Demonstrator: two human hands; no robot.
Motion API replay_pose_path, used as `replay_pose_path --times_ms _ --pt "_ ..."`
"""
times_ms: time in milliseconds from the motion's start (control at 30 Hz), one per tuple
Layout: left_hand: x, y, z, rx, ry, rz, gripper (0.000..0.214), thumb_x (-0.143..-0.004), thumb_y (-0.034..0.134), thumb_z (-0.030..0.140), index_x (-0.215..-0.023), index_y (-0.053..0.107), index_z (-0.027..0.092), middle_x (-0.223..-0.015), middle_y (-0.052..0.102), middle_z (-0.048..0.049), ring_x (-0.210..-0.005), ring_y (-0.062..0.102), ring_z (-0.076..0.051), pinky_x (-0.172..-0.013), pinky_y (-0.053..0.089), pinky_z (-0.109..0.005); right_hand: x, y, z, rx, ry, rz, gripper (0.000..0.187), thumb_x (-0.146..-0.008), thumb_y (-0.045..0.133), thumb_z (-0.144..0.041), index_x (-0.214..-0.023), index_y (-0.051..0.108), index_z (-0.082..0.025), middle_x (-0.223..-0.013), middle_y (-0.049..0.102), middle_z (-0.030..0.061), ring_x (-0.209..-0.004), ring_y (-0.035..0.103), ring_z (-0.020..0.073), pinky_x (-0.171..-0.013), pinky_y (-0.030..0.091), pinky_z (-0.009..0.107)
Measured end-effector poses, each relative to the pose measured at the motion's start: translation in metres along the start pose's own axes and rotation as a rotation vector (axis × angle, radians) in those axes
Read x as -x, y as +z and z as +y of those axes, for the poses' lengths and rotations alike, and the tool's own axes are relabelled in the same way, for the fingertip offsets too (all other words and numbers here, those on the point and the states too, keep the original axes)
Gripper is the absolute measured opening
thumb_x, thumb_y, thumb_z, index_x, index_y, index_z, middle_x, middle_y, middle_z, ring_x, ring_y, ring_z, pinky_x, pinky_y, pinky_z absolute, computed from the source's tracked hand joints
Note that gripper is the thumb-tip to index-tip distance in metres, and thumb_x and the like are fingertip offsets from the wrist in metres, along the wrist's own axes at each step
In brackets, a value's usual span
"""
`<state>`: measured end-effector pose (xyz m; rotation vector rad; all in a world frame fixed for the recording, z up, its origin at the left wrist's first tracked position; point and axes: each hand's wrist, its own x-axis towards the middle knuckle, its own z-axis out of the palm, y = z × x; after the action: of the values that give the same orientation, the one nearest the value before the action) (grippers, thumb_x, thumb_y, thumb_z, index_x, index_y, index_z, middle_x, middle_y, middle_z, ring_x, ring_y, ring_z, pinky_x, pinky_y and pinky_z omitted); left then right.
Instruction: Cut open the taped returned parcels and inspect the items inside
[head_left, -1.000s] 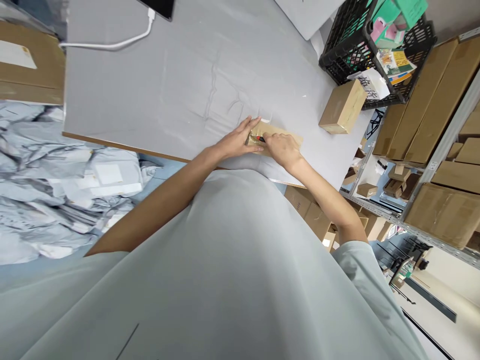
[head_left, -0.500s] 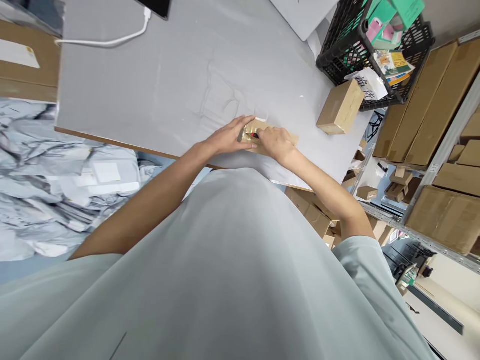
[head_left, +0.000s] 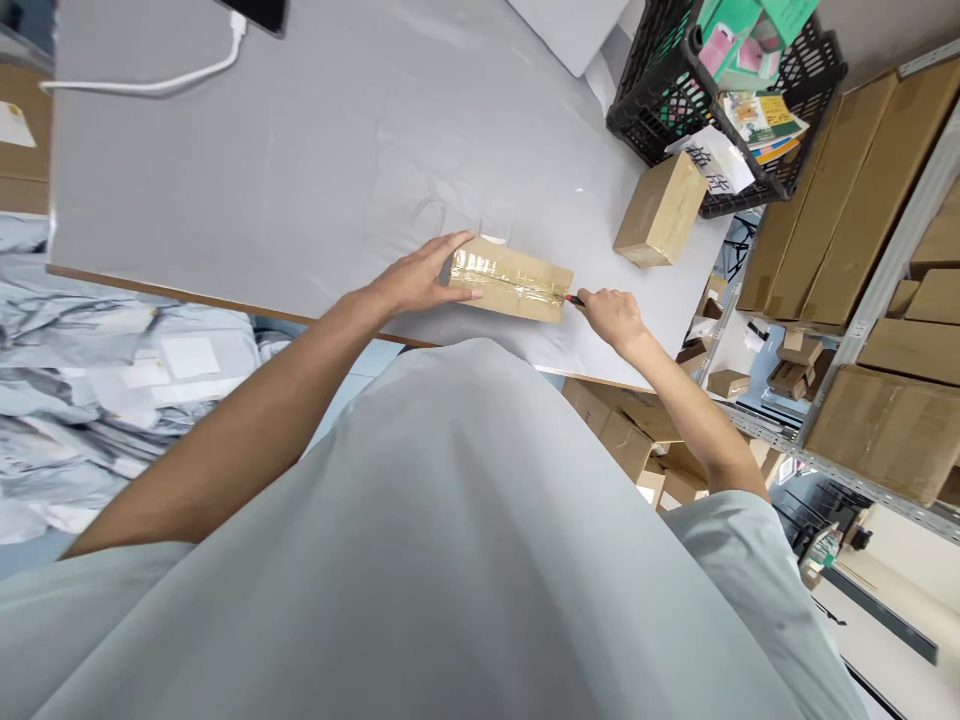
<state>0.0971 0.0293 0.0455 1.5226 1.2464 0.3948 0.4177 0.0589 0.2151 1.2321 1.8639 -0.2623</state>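
Note:
A flat brown cardboard box point(head_left: 514, 282) with clear tape along its top seam lies on the grey table point(head_left: 315, 170) near the front edge. My left hand point(head_left: 420, 275) rests on the box's left end, fingers stretched out and pressing it down. My right hand point(head_left: 615, 315) is closed round a small red and black cutter point(head_left: 574, 299), whose tip sits at the box's right end.
A smaller cardboard box point(head_left: 660, 208) stands further right on the table, beside a black crate point(head_left: 675, 100) holding coloured packets and papers. A white cable point(head_left: 150, 82) runs to a dark device at the back. Shelves of cartons point(head_left: 885, 330) stand right; grey mailer bags point(head_left: 112, 370) lie left.
My right hand has drawn the cutter from the box's left part along the taped seam to its right end. My left hand stayed on the left end.

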Motion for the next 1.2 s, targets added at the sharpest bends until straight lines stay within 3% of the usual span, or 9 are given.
replay_pose_path --times_ms 200,333,500,667,800,933,1033,1100,1200 --pt "0.0 0.003 0.0 -0.025 -0.048 0.01 0.118 -0.086 0.082 0.077 -0.183 0.031 0.034 -0.184 0.042 -0.013 -0.166 0.045 -0.045 -0.137 0.039 -0.059 0.0 0.039 0.032 -0.072 -0.021 0.059 0.044 -0.124 0.04 -0.045 -0.149 0.067 -0.021 -0.127 0.082 0.0205 -0.112 0.078 0.0314 -0.087 0.05 0.038" --pt "0.001 0.003 0.003 -0.098 -0.044 0.013 0.122 -0.086 0.081 0.08 -0.184 0.028 0.029 -0.189 0.029 -0.0184 -0.173 0.033 -0.048 -0.139 0.034 -0.064 -0.009 0.07 0.036 -0.179 -0.012 0.111 0.042 -0.125 0.04 -0.041 -0.154 0.065 -0.023 -0.135 0.078 0.0174 -0.116 0.072 0.0285 -0.088 0.046 0.035" --pt "0.003 -0.003 0.016 -0.277 -0.084 -0.009 0.138 -0.074 0.087 0.087 -0.183 0.028 0.025 -0.194 0.005 -0.0233 -0.178 0.014 -0.053 -0.141 0.026 -0.07 -0.01 0.112 0.018 -0.417 0.063 0.259 0.043 -0.123 0.044 -0.039 -0.154 0.069 -0.023 -0.133 0.075 0.0167 -0.119 0.067 0.0295 -0.104 0.044 0.037" --pt "-0.003 -0.006 0.043 -0.495 -0.022 -0.076 0.133 -0.079 0.089 0.07 -0.185 0.021 0.024 -0.194 0.004 -0.0253 -0.179 -0.003 -0.054 -0.139 0.008 -0.081 0.0 0.143 -0.022 -0.73 0.249 0.4 0.041 -0.121 0.049 -0.033 -0.152 0.073 -0.024 -0.129 0.076 0.0162 -0.122 0.066 0.0307 -0.118 0.042 0.041" --pt "-0.021 0.023 0.076 -0.609 0.118 -0.206 0.123 -0.083 0.084 0.041 -0.184 0.021 0.012 -0.191 0.009 -0.0307 -0.179 0.001 -0.052 -0.142 0.005 -0.076 0.012 0.15 -0.044 -0.847 0.32 0.435 0.038 -0.119 0.052 -0.03 -0.147 0.077 -0.025 -0.127 0.079 0.0155 -0.121 0.07 0.0303 -0.127 0.039 0.048" --pt "-0.043 0.078 0.107 -0.633 0.218 -0.329 0.13 -0.075 0.09 0.043 -0.182 0.025 0.008 -0.19 0.016 -0.0324 -0.179 0.009 -0.052 -0.144 0.011 -0.072 0.028 0.149 -0.044 -0.872 0.329 0.438 0.034 -0.117 0.056 -0.024 -0.14 0.081 -0.026 -0.125 0.08 0.0147 -0.123 0.072 0.029 -0.134 0.034 0.051" --pt "-0.054 0.108 0.12 -0.663 0.256 -0.343 0.131 -0.069 0.094 0.036 -0.18 0.03 0.007 -0.185 0.03 -0.0347 -0.177 0.02 -0.054 -0.143 0.011 -0.074 0.045 0.151 -0.035 -0.913 0.37 0.479 0.034 -0.118 0.053 -0.027 -0.139 0.081 -0.026 -0.12 0.082 0.0136 -0.121 0.073 0.0295 -0.135 0.035 0.052" --pt "-0.058 0.113 0.125 -0.68 0.262 -0.322 0.128 -0.066 0.093 0.03 -0.177 0.035 0.008 -0.176 0.043 -0.0367 -0.172 0.032 -0.055 -0.142 0.013 -0.076 0.058 0.154 -0.026 -0.972 0.43 0.553 0.036 -0.119 0.051 -0.03 -0.141 0.079 -0.024 -0.12 0.082 0.0141 -0.12 0.074 0.0308 -0.132 0.039 0.052" --pt "-0.06 0.101 0.13 -0.654 0.274 -0.292 0.126 -0.062 0.093 0.029 -0.174 0.037 0.009 -0.166 0.053 -0.0362 -0.163 0.046 -0.055 -0.141 0.018 -0.077 0.075 0.156 -0.015 -1.112 0.512 0.671 0.041 -0.119 0.046 -0.033 -0.143 0.077 -0.022 -0.125 0.082 0.0168 -0.118 0.075 0.0334 -0.117 0.053 0.049"
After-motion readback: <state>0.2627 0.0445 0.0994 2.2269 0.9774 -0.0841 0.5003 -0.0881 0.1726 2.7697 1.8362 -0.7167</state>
